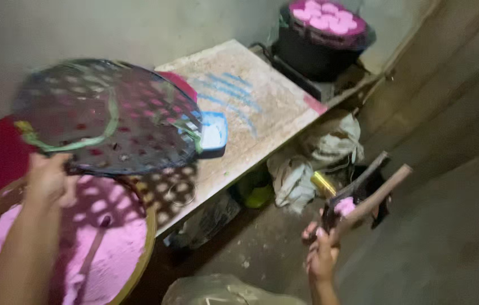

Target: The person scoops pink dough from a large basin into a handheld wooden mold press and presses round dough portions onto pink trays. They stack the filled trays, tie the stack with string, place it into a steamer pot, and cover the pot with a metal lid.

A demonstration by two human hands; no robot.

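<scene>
A person's left hand is gripping the rim of a round perforated tray, lifting it tilted above a basket heaped with pink powder, while the right hand is closing around the long handles of a hinged press mould caked with pink paste, held out over the floor, well apart from the desk. Keeping the tray level and the mould steady would likely be limiting spills.
</scene>
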